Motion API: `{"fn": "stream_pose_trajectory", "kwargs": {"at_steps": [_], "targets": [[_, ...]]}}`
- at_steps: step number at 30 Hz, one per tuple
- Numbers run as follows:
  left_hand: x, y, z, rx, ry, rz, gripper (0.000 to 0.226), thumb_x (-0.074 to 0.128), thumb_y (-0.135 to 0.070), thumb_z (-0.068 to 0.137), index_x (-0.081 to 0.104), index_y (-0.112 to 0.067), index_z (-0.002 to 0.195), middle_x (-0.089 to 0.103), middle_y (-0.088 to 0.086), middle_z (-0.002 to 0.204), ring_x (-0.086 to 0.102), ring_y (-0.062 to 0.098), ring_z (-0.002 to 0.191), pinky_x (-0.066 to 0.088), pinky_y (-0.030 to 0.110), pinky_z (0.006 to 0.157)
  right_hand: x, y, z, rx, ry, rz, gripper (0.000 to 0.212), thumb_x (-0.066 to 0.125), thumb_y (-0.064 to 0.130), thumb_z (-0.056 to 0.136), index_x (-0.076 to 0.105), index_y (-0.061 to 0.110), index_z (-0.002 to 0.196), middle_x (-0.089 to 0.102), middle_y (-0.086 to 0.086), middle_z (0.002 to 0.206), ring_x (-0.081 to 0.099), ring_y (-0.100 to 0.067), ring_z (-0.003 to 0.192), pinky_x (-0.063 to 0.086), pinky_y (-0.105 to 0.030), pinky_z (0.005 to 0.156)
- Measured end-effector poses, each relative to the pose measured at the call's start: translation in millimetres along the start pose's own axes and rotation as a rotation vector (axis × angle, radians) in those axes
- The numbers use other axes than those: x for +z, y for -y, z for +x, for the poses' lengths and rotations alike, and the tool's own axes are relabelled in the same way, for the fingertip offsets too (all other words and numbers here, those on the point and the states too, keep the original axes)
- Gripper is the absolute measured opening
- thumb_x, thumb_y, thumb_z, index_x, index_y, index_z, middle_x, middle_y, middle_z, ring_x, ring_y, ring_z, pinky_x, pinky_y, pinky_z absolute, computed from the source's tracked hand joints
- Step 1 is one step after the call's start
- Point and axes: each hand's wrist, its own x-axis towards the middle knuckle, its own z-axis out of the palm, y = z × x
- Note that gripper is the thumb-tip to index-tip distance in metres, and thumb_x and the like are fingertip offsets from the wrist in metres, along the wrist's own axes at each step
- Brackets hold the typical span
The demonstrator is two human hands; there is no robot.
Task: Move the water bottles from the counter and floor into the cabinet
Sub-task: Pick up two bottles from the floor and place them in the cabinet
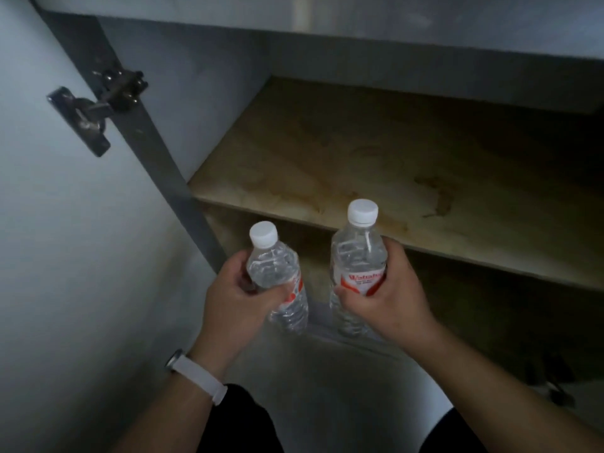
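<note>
Both hands grip bottles: left hand (233, 297) wraps left bottle (277, 279) mid-body, right hand (389, 297) wraps right bottle (358, 266) at its label. Both held upright, caps up, just below the shelf (359, 165) front edge, apart from each other.

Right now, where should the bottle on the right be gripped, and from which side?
Grip the right bottle around its labelled middle, coming from the right as the right hand does. It's upright with a round body, so a side wrap leaves the base free.
</note>
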Motion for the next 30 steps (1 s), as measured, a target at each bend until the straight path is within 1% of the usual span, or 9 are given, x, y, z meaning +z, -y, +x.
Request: {"fn": "stream_pose_trajectory", "kwargs": {"at_steps": [2,4,6,9,12,17,22,27,30], "targets": [[-3,-7,8,0.042,0.011,-0.025,0.061,0.092,-0.037,0.055,0.071,-0.034,0.112,0.078,-0.013,0.103,0.074,0.008,0.095,0.060,0.036,0.085,1,6,8,-0.020,-0.011,0.026,0.074,0.084,0.045,0.055,0.033,0.070,0.103,0.058,0.026,0.107,0.060,0.006,0.095,0.050,-0.019,0.076],[-9,-21,16,0.078,0.012,-0.065,0.066,0.090,-0.043,0.050,0.072,-0.031,0.112,0.079,-0.008,0.103,0.075,0.014,0.096,0.061,0.042,0.085,-2,15,15,-0.040,-0.021,0.063,0.073,0.086,0.039,0.057,0.036,0.065,0.102,0.059,0.026,0.102,0.060,0.011,0.092,0.048,-0.016,0.071],[-15,-40,22,0.130,0.012,-0.089,0.070,0.097,-0.041,0.047,0.071,-0.029,0.111,0.079,-0.008,0.102,0.076,0.013,0.093,0.062,0.038,0.081,-8,27,22,-0.075,-0.012,0.082,0.070,0.087,0.033,0.060,0.037,0.059,0.103,0.058,0.027,0.099,0.057,0.017,0.092,0.047,-0.012,0.065],[-23,-73,32,0.187,0.017,-0.146,0.061,0.085,-0.041,0.050,0.070,-0.028,0.107,0.079,-0.011,0.100,0.076,0.009,0.091,0.060,0.030,0.077,-19,47,32,-0.133,-0.014,0.097,0.065,0.085,0.028,0.061,0.041,0.052,0.102,0.059,0.025,0.096,0.056,0.021,0.092,0.046,-0.004,0.061],[-28,-98,49,0.254,0.025,-0.162,0.045,0.086,-0.024,0.064,0.068,-0.028,0.105,0.078,-0.014,0.098,0.075,0.006,0.090,0.060,0.022,0.071,-31,65,44,-0.171,-0.051,0.086,0.062,0.083,0.033,0.060,0.040,0.051,0.101,0.058,0.025,0.095,0.055,0.023,0.089,0.045,-0.002,0.061],[-20,-129,77,0.372,0.049,-0.154,0.040,0.085,-0.009,0.073,0.068,-0.029,0.104,0.078,-0.016,0.098,0.075,0.005,0.091,0.058,0.017,0.072,-51,82,64,-0.213,-0.169,0.073,0.062,0.083,0.030,0.062,0.041,0.045,0.105,0.057,0.020,0.094,0.053,0.025,0.085,0.042,0.002,0.057],[-3,-142,101,0.414,0.091,-0.133,0.040,0.085,-0.014,0.076,0.067,-0.030,0.109,0.077,-0.014,0.104,0.074,0.004,0.096,0.058,0.021,0.076,-66,85,88,-0.243,-0.241,0.036,0.070,0.086,0.030,0.067,0.038,0.042,0.117,0.053,0.027,0.096,0.050,0.029,0.079,0.042,0.000,0.055],[15,-145,116,0.402,0.113,-0.129,0.038,0.083,-0.015,0.080,0.066,-0.035,0.107,0.076,-0.022,0.102,0.072,-0.002,0.095,0.057,0.015,0.072,-71,77,113,-0.241,-0.275,0.072,0.070,0.084,0.027,0.072,0.036,0.041,0.121,0.050,0.031,0.097,0.047,0.033,0.078,0.038,0.005,0.056],[20,-144,122,0.395,0.110,-0.125,0.038,0.082,-0.021,0.082,0.065,-0.039,0.110,0.075,-0.022,0.104,0.070,-0.006,0.095,0.055,0.013,0.070,-72,67,123,-0.239,-0.277,0.060,0.069,0.083,0.027,0.074,0.035,0.040,0.122,0.049,0.031,0.100,0.049,0.028,0.080,0.041,0.001,0.061]]}}
